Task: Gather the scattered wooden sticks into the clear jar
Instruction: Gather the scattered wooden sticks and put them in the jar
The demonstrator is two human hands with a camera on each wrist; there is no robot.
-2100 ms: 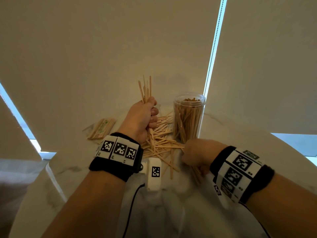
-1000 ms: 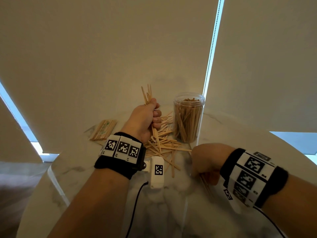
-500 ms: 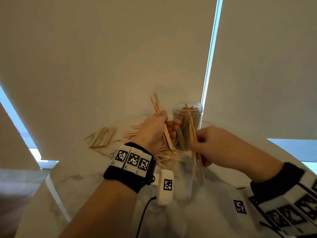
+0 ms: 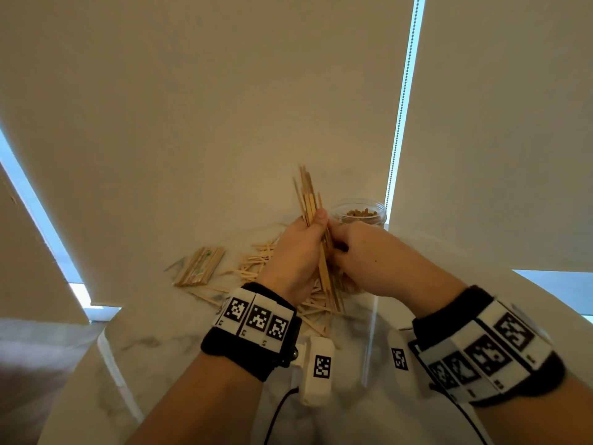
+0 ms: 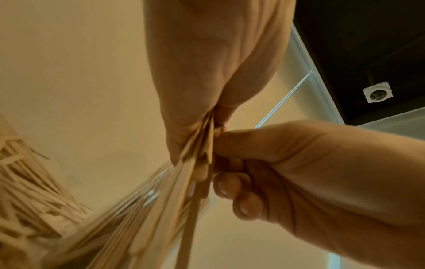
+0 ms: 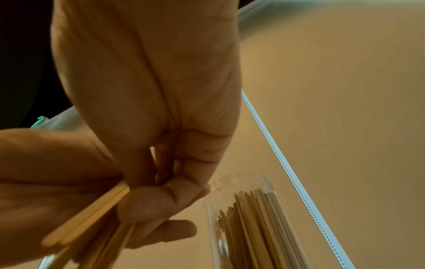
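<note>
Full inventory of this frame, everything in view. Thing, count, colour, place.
bundle of sticks: one, light wood, upright, held where both hands meet
loose sticks: many, light wood, scattered on the table behind the hands
jar: one, clear, partly filled with sticks, behind the right hand
stick packet: one, tan, flat on the table at left
table: one, white marble
blinds: beige, behind the table
wrist bands: two, black with white tags
left hand: grips the bundle
right hand: grips the same bundle

Pale roller blinds [image 4: 224,91] hang behind the white marble table [image 4: 192,364]; a bead chain [image 4: 393,155] dangles between them.
</note>
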